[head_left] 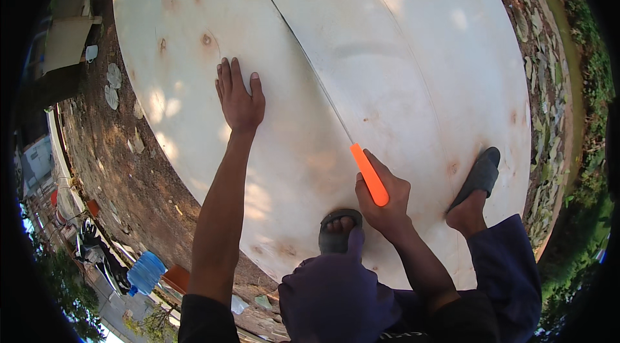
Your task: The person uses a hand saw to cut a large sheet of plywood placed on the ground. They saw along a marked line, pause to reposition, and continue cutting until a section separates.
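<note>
Outdoors, bare dirt ground scattered with wood scraps, grass strip along the right edge. Large pale plywood sheet lies flat on the ground and fills most of the view; knots and sun patches on its surface, a long thin line running diagonally across it from the top toward the lower middle. Left hand is pressed flat on the sheet, palm down, fingers spread and open, holding nothing, well left of the line. Right hand is closed in a fist around an orange-handled knife; handle sticks up and out of the grip toward the upper left, its tip meeting the lower end of the line on the sheet. Blade itself too thin to make out. Person squats on the sheet: left foot in a dark sandal just below and left of the right hand, right foot in a dark sandal well to the right near the sheet's edge. Dark purple trousers over the knees at the bottom. Blue container and an orange-red object beside it sit off the sheet at lower left.
</note>
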Motion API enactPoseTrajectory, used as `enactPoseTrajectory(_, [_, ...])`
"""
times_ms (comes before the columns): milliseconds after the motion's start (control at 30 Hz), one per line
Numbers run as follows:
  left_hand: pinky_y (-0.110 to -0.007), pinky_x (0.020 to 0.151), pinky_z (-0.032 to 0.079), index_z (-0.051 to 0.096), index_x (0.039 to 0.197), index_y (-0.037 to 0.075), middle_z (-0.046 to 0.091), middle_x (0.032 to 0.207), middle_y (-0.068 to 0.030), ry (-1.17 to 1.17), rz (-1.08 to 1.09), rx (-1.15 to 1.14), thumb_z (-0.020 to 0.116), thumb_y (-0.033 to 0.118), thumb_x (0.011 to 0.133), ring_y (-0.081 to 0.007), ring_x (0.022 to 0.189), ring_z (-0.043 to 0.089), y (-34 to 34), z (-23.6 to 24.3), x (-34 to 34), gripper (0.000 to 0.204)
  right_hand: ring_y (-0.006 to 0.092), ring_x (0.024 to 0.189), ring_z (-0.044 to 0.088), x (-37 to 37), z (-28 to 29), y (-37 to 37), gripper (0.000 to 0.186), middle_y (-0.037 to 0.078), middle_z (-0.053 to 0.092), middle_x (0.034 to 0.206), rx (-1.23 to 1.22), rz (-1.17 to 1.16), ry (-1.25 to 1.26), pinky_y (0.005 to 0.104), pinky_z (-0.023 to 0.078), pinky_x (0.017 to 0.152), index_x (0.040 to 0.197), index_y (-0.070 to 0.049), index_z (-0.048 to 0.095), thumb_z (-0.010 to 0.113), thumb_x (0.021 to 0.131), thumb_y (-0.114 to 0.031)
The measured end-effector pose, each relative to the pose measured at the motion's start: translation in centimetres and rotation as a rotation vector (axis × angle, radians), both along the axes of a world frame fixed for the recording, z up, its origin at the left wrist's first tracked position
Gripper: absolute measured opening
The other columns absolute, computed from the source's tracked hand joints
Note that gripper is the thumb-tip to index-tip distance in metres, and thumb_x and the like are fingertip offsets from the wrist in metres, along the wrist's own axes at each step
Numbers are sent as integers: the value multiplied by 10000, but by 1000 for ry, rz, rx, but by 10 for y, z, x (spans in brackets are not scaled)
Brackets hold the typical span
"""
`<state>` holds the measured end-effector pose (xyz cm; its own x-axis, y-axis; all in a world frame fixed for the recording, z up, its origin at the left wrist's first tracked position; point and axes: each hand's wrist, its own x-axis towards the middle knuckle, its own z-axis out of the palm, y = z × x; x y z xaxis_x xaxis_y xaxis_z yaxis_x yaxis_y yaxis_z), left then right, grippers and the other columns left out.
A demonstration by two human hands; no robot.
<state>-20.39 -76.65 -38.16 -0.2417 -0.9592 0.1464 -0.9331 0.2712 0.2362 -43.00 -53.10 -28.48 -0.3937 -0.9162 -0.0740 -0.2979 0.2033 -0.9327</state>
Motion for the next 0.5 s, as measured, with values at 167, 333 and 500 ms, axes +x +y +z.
enactPoseTrajectory(167, [-542,1275,243,442,1558,16,370,1654,-236,25,-26,25,526,312,1068,-409,1562,304,-6,-2,-11,579,225,548,558,-2,-8,-105,391,122,642,734,117,-58,-220,343,488,567,1302,-10,661,681,911,-19])
enactPoseTrajectory(333, [-539,1279,235,434,1565,17,363,1659,-237,-7,9,31,521,311,1069,-408,1564,298,-3,0,3,583,230,741,757,-2,-2,-19,449,136,775,914,57,-33,-100,323,604,692,1342,49,650,704,898,4])
enactPoseTrajectory(500, [-535,1280,236,432,1565,18,363,1660,-235,-6,-4,12,513,305,1073,-409,1564,295,-1,-3,-11,576,207,679,712,-3,-11,-48,397,118,744,845,77,-69,-164,323,577,647,1297,9,677,666,900,16])
